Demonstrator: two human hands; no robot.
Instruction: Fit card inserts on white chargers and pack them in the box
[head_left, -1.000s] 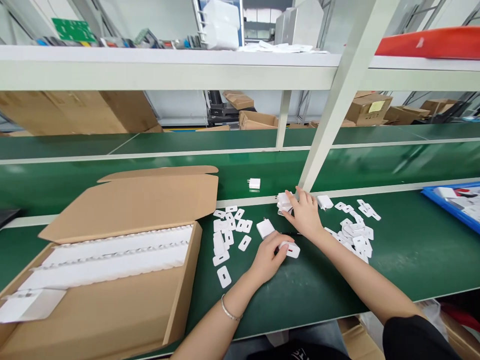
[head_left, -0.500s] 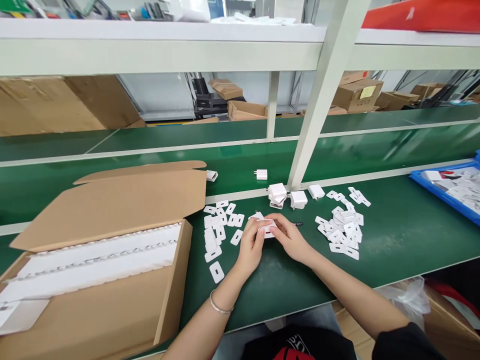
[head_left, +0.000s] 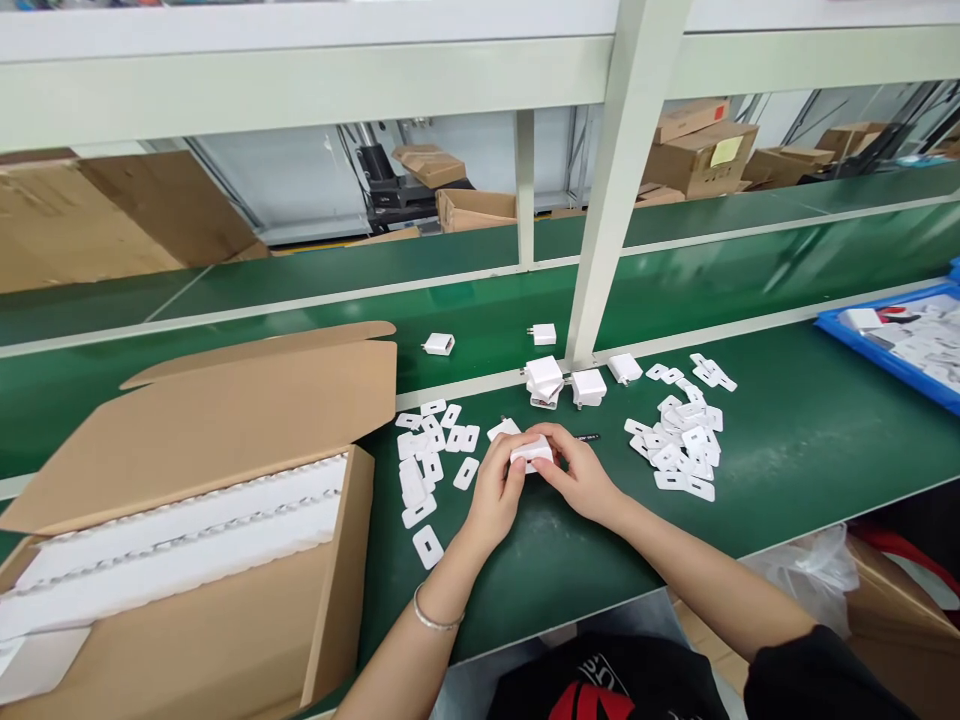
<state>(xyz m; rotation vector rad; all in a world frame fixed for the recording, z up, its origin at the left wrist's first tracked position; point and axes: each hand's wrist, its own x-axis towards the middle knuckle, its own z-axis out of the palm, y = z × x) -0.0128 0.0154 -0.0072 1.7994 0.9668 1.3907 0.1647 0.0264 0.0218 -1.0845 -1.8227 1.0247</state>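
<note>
A white plug-in charger (head_left: 532, 453) is held between both hands above the green bench. My left hand (head_left: 496, 480) grips its left side with thumb and fingers. On its right side, my right hand (head_left: 576, 474) has its fingers closed on the same charger. A dark slot shows on the face turned toward me; part of the body is hidden by fingers. Just behind my left fingers lies another white charger (head_left: 503, 428). Beyond my hands sit a small stack of chargers (head_left: 543, 377) and more chargers (head_left: 589, 386). A thin black stick (head_left: 588, 437) lies behind my right hand.
Slotted white plates lie in a left group (head_left: 420, 470) and a right heap (head_left: 686, 440). An open cardboard box (head_left: 341, 590) stands at left, a blue tray (head_left: 892, 358) at far right. A metal post (head_left: 611, 200) rises behind the chargers.
The view has dipped and shifted slightly. The held charger has turned a little: the red seen on its near face no longer shows. Both hands keep hold of it.
</note>
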